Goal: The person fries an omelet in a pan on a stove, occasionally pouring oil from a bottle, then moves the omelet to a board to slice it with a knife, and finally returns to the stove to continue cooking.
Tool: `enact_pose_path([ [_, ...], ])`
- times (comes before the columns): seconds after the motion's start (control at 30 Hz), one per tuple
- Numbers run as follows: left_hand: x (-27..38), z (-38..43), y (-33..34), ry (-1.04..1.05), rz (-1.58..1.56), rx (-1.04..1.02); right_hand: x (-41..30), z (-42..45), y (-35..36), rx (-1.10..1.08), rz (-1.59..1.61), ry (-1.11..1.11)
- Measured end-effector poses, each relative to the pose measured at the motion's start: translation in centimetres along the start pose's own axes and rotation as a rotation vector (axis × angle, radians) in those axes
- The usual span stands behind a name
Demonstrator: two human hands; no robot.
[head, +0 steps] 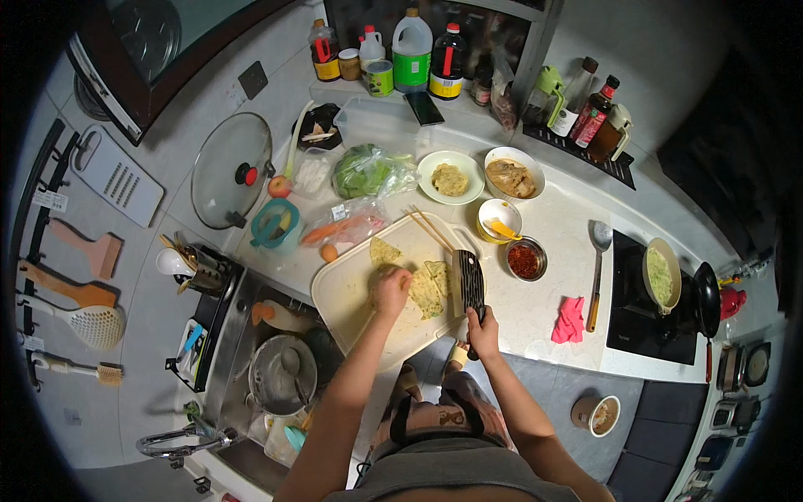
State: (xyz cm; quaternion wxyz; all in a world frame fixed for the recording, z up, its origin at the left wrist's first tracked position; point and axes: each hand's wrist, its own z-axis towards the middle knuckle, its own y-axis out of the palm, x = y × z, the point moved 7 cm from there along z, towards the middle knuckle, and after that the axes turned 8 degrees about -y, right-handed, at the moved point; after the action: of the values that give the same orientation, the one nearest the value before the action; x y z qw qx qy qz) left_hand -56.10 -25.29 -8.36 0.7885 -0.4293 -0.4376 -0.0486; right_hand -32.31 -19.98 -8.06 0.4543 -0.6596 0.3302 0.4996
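Note:
My right hand [483,334] grips the handle of a kitchen cleaver [470,282] with a black, wave-patterned blade. The blade stands over the right end of a cream cutting board [351,276]. Cut pieces of a flecked flatbread [428,295] lie on the board, just left of the blade. My left hand [391,290] is curled beside them, fingertips down and partly hidden, so I cannot tell whether they pinch a piece. Another flatbread wedge [383,251] rests beyond that hand. A pair of wooden chopsticks [431,227] leans across the board's far edge.
A sink with a metal pot [282,376] adjoins the board's left side. Behind stand a plate of food [450,180], a bowl of meat [513,177], a chili bowl [526,260] and bagged carrots [342,227]. Rightward are a spatula [597,270], a pink cloth [569,320] and a pan [660,276] on the cooktop.

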Motion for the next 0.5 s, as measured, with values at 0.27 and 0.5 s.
enact_pose_path([
  [0.27, -9.6, -0.3, -7.7, -0.412, 0.267, 0.330, -0.1, -0.5, 0.7, -0.030, 0.039, 0.065],
  [0.5, -0.7, -0.8, 1.6, -0.034, 0.475, -0.097, 0.3, -0.2, -0.4, 0.039, 0.037, 0.028],
])
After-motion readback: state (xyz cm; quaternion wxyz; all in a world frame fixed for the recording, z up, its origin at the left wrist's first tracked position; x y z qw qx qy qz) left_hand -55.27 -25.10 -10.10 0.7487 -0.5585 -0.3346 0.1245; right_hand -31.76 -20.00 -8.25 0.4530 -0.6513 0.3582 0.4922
